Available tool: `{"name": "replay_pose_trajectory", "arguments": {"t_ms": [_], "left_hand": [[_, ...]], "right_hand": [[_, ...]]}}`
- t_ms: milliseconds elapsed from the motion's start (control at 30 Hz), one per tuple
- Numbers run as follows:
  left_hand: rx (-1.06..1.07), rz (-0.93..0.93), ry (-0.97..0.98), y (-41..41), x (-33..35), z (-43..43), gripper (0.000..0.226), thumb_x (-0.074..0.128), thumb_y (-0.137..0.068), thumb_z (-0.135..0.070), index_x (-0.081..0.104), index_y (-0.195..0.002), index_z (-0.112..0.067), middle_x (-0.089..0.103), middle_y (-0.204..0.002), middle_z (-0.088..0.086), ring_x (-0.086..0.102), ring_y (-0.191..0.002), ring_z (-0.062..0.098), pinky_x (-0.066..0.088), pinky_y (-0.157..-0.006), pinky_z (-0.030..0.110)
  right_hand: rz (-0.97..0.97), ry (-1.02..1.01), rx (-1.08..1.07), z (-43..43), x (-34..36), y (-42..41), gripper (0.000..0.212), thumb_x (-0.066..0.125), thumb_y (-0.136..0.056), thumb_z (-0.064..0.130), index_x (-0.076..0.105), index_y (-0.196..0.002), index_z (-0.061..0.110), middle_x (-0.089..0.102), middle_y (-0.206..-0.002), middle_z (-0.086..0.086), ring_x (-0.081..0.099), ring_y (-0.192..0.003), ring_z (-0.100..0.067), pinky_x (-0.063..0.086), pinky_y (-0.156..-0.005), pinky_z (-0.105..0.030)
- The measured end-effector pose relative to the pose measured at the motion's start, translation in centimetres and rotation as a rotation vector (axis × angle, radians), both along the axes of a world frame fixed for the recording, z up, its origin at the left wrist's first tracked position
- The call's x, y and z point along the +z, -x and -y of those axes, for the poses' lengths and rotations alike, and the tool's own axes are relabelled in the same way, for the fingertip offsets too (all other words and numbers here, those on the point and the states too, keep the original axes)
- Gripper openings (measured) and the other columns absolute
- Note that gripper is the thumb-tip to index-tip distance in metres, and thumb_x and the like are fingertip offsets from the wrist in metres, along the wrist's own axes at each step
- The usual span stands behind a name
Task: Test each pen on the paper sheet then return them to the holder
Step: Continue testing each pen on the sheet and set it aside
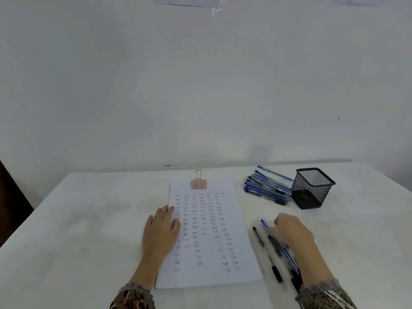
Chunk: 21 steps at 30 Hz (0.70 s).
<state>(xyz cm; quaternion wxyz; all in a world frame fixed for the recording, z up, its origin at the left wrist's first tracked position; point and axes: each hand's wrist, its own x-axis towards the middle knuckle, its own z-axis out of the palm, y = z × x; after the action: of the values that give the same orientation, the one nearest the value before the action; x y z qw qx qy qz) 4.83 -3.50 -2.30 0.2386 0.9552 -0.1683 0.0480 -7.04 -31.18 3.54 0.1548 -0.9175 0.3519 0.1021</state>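
Note:
A white paper sheet [207, 233], covered in rows of handwritten "Test" marks, lies in the middle of the table under a pink binder clip [198, 183]. My left hand [161, 228] rests flat on the sheet's left edge, fingers straight. My right hand [292, 230] lies over a loose group of pens [283, 253] to the right of the sheet, its fingers curled round a blue pen [264, 224] whose cap end sticks out to the upper left. A black mesh pen holder [311, 188] stands at the back right, with nothing showing above its rim.
A pile of several blue pens [266, 187] lies just left of the holder. Two black pens [258, 236] [275, 269] lie between the sheet and my right hand. A white cloth [89, 230] covers the table, with a white wall behind it.

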Motion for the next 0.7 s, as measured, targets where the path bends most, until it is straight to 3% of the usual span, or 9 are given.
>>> {"name": "replay_pose_trajectory", "arguments": {"t_ms": [133,233,367,467,700], "left_hand": [[0.002,0.010,0.012,0.1,0.3,0.2,0.047,0.033,-0.097,-0.028,0.030,-0.143,-0.017,0.028,-0.151,-0.003,0.022,-0.139,0.011,0.010,-0.115,0.030],[0.002,0.007,0.011,0.2,0.3,0.1,0.047,0.031,-0.098,-0.029,0.029,-0.143,-0.018,0.026,-0.151,-0.004,0.019,-0.140,0.010,0.009,-0.116,0.030],[0.003,-0.004,0.013,0.2,0.2,0.1,0.049,0.025,-0.097,-0.034,0.028,-0.144,-0.019,0.025,-0.152,-0.006,0.017,-0.141,0.008,0.007,-0.116,0.029],[0.011,-0.013,0.026,0.0,0.0,0.1,0.048,0.029,-0.097,-0.033,0.028,-0.144,-0.020,0.025,-0.152,-0.006,0.018,-0.141,0.008,0.007,-0.116,0.029],[0.020,-0.009,0.028,0.0,-0.1,0.1,0.069,0.014,-0.081,-0.043,0.031,-0.143,-0.019,0.028,-0.151,-0.005,0.021,-0.140,0.010,0.008,-0.116,0.029]], "right_hand": [[0.161,0.024,0.022,2.9,1.8,-3.1,0.028,0.053,-0.089,0.021,0.059,-0.113,0.008,0.061,-0.111,-0.009,0.058,-0.102,-0.026,0.049,-0.087,-0.033],[0.217,0.199,0.086,4.0,1.5,-6.0,0.031,0.047,-0.090,0.015,0.056,-0.120,0.012,0.054,-0.121,-0.009,0.053,-0.108,-0.027,0.049,-0.087,-0.035],[0.152,0.443,0.106,5.5,0.3,-7.5,0.037,0.039,-0.094,0.011,0.043,-0.131,0.011,0.039,-0.135,-0.013,0.035,-0.127,-0.030,0.039,-0.100,-0.039],[0.131,0.501,0.131,6.5,0.3,-8.2,0.033,0.041,-0.094,0.009,0.045,-0.126,0.009,0.041,-0.131,-0.013,0.039,-0.124,-0.029,0.042,-0.099,-0.038],[0.099,0.562,0.141,7.7,0.6,-9.1,0.033,0.040,-0.093,0.008,0.043,-0.125,0.006,0.047,-0.126,-0.013,0.044,-0.120,-0.028,0.043,-0.097,-0.034]]}}
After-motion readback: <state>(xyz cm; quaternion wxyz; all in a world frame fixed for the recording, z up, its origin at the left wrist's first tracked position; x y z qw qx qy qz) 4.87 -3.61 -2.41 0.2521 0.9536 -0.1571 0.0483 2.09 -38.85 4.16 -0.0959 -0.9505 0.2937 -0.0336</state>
